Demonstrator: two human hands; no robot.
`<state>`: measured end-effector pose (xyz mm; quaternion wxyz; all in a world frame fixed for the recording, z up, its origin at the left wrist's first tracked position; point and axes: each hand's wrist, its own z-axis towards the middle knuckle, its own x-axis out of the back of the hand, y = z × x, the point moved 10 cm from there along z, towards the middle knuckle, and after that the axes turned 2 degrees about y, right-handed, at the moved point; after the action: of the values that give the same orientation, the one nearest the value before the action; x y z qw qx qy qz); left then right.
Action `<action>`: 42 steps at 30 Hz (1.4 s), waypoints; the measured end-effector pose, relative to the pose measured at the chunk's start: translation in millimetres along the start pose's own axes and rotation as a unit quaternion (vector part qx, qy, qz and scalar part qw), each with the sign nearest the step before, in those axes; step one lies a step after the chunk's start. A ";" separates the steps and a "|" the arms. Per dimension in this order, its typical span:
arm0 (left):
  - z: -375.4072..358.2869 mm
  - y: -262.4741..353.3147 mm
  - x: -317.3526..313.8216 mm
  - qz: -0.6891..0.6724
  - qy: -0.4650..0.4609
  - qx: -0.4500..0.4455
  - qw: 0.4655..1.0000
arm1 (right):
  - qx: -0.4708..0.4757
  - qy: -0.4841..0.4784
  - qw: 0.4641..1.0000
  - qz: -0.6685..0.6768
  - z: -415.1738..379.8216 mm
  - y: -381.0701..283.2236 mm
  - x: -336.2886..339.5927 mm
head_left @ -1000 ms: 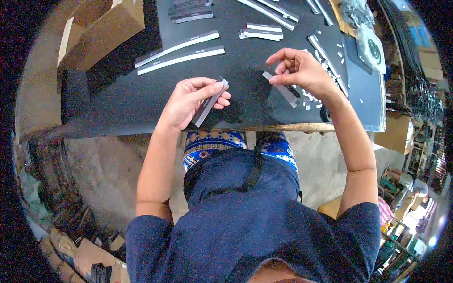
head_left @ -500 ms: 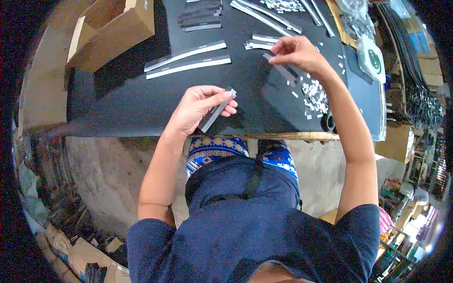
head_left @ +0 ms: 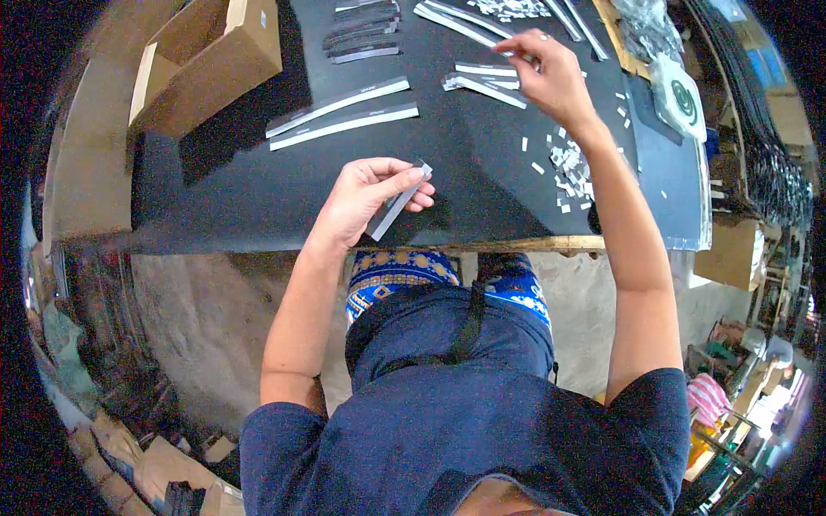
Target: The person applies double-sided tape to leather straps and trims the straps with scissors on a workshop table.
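Observation:
My left hand (head_left: 374, 196) is closed around a short dark strip with a pale edge (head_left: 397, 211), its thumb pressing near the upper end. My right hand (head_left: 552, 79) reaches over the far right of the table, thumb and fingertips together at the end of the long black-and-white strips (head_left: 456, 21). Whatever lies between those fingertips is too small to make out. Just below them is a small group of shorter black-and-white strips (head_left: 482, 84), one at a slant. Two more strips (head_left: 344, 126) lie side by side left of centre.
An open cardboard box (head_left: 215, 73) stands at the back left, with a stack of dark strips (head_left: 366, 39) beside it. Small white pieces (head_left: 570, 172) are scattered under my right forearm; more (head_left: 508, 9) lie at the back. A green coil in plastic (head_left: 682, 99) sits at right.
My right hand has moved up and away, and the blurred strip below its fingers is gone from there. A slanted strip now shows in the small group. My left hand keeps its hold.

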<state>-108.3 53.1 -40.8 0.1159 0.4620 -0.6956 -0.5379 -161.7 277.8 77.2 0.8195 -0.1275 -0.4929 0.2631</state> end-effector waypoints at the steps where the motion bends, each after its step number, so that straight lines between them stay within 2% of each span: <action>1: 1.3 -1.2 1.2 0.003 0.001 0.002 1.000 | -0.002 0.004 1.000 -0.003 -6.1 3.3 6.6; 4: 2.9 -2.5 1.0 0.017 -0.002 0.001 1.000 | -0.137 -0.071 0.988 -0.023 -30.2 48.1 6.6; 5: 2.7 -1.3 0.8 0.024 -0.001 -0.004 1.000 | -0.138 -0.066 0.988 -0.024 -34.1 54.9 9.3; 7: 4.6 -3.6 1.5 0.023 -0.007 -0.004 1.000 | -0.192 -0.138 0.971 0.014 -45.6 72.7 -6.6; 9: 4.5 -2.6 1.3 0.021 -0.009 -0.003 1.000 | -0.196 -0.139 0.970 0.040 -51.8 71.9 -16.7; 12: 2.5 -1.9 0.1 0.019 -0.012 -0.004 1.000 | -0.180 -0.114 0.977 0.000 -49.3 69.7 -17.7; 14: 2.9 -1.3 0.9 0.040 -0.005 -0.002 0.999 | -0.209 -0.172 0.963 0.004 -49.5 82.5 -30.4; 18: 3.8 -2.0 1.8 0.017 -0.007 0.001 1.000 | -0.221 -0.195 0.956 -0.007 -44.2 85.3 -31.5; 20: 3.4 -2.0 0.9 0.000 -0.015 -0.006 1.000 | -0.250 -0.163 0.954 0.008 -43.0 92.1 -25.8; 23: 2.2 0.4 -0.2 0.011 -0.011 -0.004 1.000 | -0.295 -0.191 0.933 0.083 -42.4 92.0 -27.0; 25: 1.5 0.5 -0.7 0.006 -0.012 -0.004 1.000 | -0.293 -0.168 0.938 0.080 -43.9 92.6 -21.7; 27: 1.7 0.5 -0.1 0.002 -0.012 -0.005 1.000 | -0.179 -0.065 0.982 0.002 -27.0 71.5 7.8; 28: 2.0 0.8 -0.1 0.001 -0.014 -0.007 1.000 | -0.160 -0.031 0.986 -0.026 -26.1 62.6 21.5; 29: 2.2 1.0 -0.2 0.000 -0.015 -0.009 1.000 | -0.160 -0.031 0.986 -0.025 -26.9 56.2 26.8; 31: 2.8 -1.0 0.9 0.008 -0.012 -0.005 1.000 | -0.172 0.087 0.981 -0.012 -31.0 42.6 61.3; 33: 3.4 -2.9 2.0 0.015 -0.009 0.001 1.000 | -0.179 0.074 0.981 0.012 -44.6 28.0 70.3; 35: 3.0 -0.8 2.1 0.024 -0.006 -0.012 1.000 | -0.257 0.013 0.942 0.216 -69.4 36.1 53.6; 36: 2.4 -1.5 2.1 0.025 -0.004 -0.009 1.000 | -0.278 -0.040 0.921 0.270 -84.3 30.7 40.7; 39: 3.3 -1.1 2.3 0.024 0.004 -0.004 1.000 | -0.365 -0.123 0.873 0.300 -131.7 26.4 8.7; 41: 3.8 -0.8 1.1 0.029 0.001 0.000 1.000 | -0.372 -0.136 0.881 0.259 -151.8 25.9 -2.0; 42: 2.9 0.8 -0.4 0.025 0.008 0.001 1.000 | -0.312 -0.105 0.931 0.156 -148.9 17.9 6.5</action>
<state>-110.4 55.3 -41.1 0.1344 0.4488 -0.7065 -0.5304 -34.4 303.8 1.9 0.6305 -0.4237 -0.6073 0.2326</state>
